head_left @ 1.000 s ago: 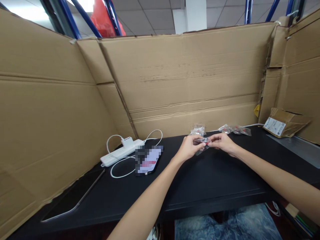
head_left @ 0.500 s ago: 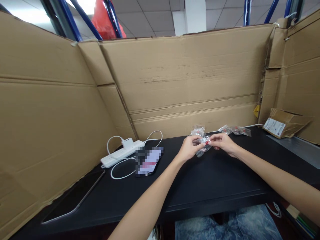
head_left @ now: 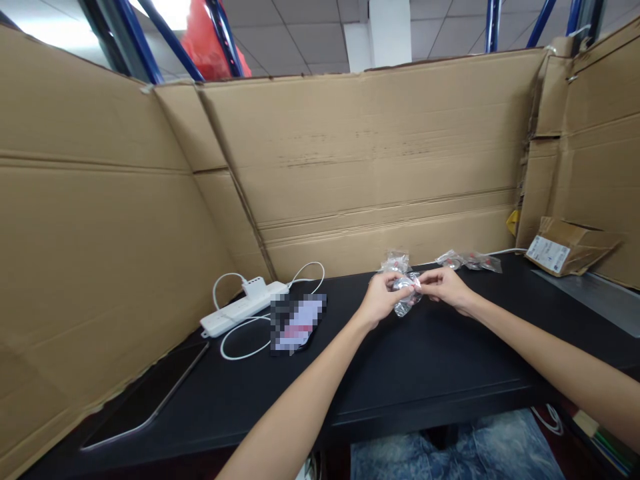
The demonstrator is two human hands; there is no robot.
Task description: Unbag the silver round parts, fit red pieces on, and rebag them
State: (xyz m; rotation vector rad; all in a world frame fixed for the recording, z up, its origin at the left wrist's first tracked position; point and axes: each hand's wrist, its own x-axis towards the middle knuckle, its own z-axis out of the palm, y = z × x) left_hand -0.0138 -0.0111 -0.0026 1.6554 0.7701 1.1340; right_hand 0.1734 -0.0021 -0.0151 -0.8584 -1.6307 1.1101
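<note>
- left hand (head_left: 377, 300) and right hand (head_left: 446, 288) are nearly closed, the clear packet (head_left: 403, 309) being pinched by the fingertips of both, over the black counter (head_left: 425, 367).
- it is judged light, its film limp and slippery, best gripped by the edges.
- crinkled packets (head_left: 483, 262) are laid beyond, near creased cardboard (head_left: 380, 147).

small clear plastic packet (head_left: 406, 305): glossy, crinkled | wide black tabletop (head_left: 420, 360): smooth, matt | tall brown cardboard panel (head_left: 375, 147): matt, creased (scuffed too, I see) | long white power strip (head_left: 237, 311): smooth plastic | slanted blue rack bar (head_left: 171, 40): glossy metal
</note>
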